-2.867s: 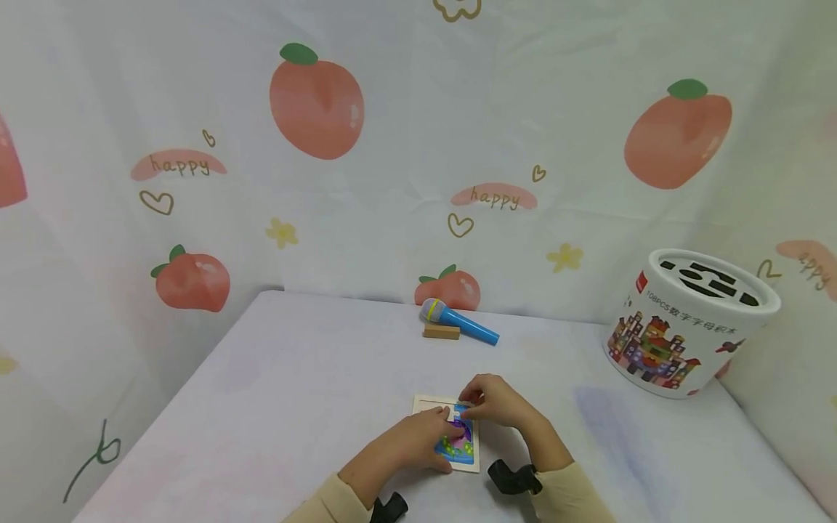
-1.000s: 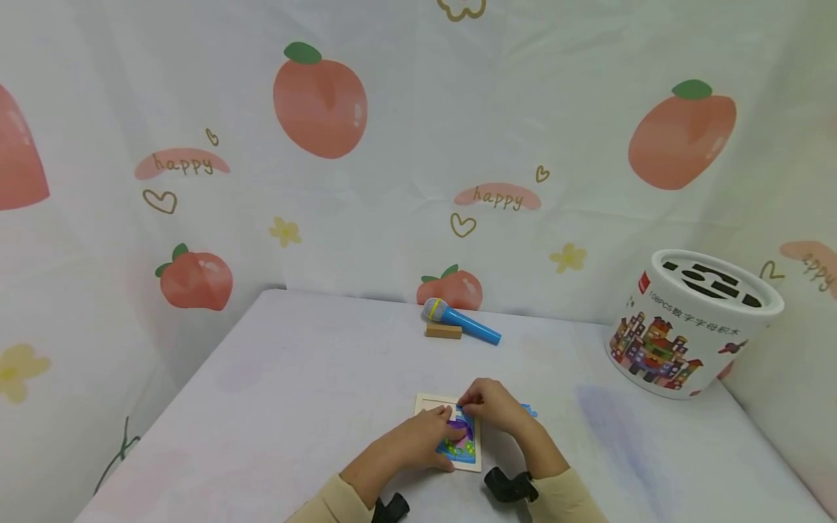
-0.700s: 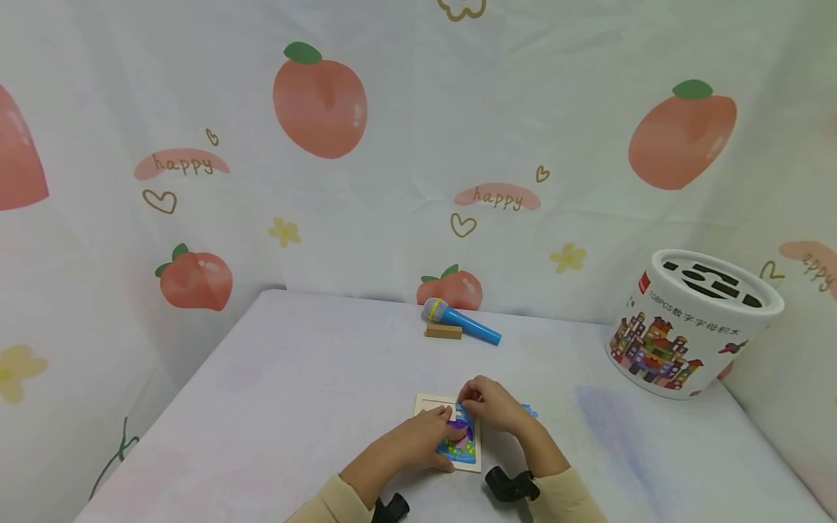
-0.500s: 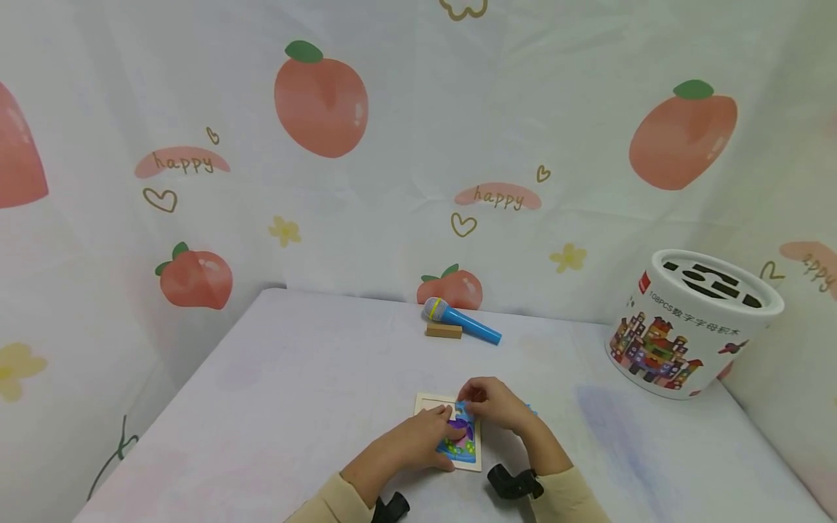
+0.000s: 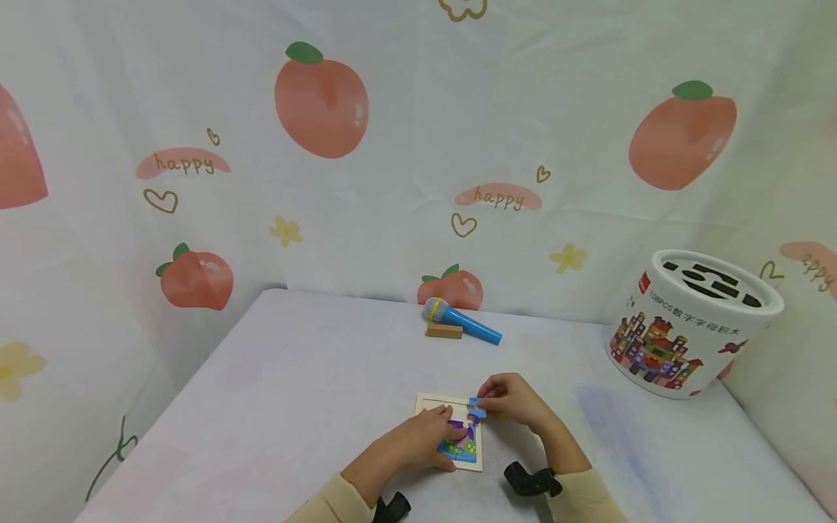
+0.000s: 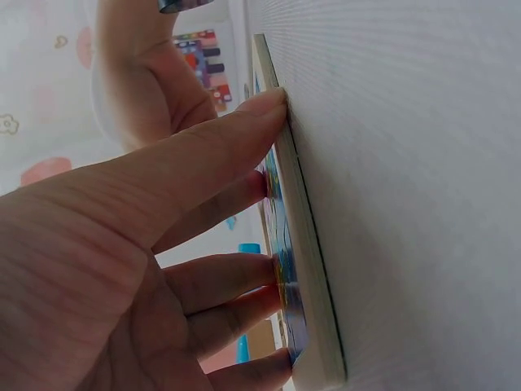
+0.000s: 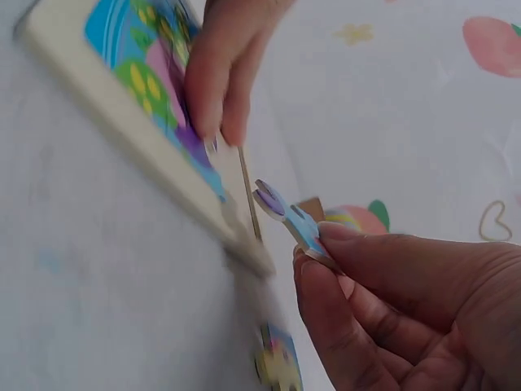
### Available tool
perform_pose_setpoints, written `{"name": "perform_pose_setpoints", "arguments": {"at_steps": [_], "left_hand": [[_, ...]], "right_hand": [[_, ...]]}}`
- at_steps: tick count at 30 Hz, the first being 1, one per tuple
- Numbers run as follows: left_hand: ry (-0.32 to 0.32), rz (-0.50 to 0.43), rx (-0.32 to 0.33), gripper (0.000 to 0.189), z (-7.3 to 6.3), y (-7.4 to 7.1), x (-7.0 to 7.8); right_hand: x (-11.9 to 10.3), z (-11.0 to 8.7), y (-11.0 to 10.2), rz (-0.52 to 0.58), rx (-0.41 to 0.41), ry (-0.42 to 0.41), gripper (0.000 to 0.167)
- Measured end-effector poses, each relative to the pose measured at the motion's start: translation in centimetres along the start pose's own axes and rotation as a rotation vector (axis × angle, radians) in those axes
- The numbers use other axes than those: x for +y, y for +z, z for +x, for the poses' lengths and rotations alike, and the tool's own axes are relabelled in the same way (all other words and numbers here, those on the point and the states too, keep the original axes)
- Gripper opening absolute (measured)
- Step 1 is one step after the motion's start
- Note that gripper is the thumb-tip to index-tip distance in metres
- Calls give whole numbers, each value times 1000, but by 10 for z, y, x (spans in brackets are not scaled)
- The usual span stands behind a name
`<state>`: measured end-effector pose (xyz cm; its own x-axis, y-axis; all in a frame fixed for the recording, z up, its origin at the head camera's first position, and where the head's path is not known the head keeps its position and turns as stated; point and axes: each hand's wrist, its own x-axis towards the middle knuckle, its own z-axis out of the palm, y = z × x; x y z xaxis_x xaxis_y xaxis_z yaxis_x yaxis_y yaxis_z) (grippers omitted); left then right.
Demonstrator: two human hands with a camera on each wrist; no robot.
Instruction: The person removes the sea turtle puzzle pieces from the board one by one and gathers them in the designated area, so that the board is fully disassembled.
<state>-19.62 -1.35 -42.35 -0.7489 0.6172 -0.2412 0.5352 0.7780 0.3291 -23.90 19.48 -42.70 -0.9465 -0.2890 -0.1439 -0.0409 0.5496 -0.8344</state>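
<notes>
Piece (image 7: 297, 226), likely light, stiff and best taken by its edges, is hovering at the board's (image 7: 65, 45) far right corner, right grip (image 5: 516, 399) pinching it, left grip (image 5: 418, 438) pressing the board straight-fingered.

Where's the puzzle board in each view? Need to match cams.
Head: puzzle board at lower centre, partly covered by the left hand.
Left wrist: puzzle board seen edge-on, running top to bottom just right of centre.
Right wrist: puzzle board at upper left, slanting down to the right.
Shared landmark: left hand, fingers on the puzzle board.
</notes>
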Motion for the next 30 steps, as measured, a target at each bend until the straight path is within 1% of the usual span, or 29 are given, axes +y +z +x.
{"name": "perform_pose_setpoints", "arguments": {"at_steps": [6, 13, 22, 27, 30], "left_hand": [[-12, -14, 0, 54, -1, -1, 2], [-30, -27, 6, 54, -2, 0, 3], [-25, -26, 8, 54, -2, -1, 4], [-28, -19, 12, 54, -2, -1, 4], [-30, -23, 13, 54, -3, -1, 4]], "right_hand": [[11, -8, -13, -12, 40, 17, 16], [23, -17, -28, -17, 110, 64, 12], [39, -34, -56, 15, 164, 132, 15], [45, -41, -68, 19, 173, 128, 20], [50, -45, -72, 19, 160, 123, 22]]}}
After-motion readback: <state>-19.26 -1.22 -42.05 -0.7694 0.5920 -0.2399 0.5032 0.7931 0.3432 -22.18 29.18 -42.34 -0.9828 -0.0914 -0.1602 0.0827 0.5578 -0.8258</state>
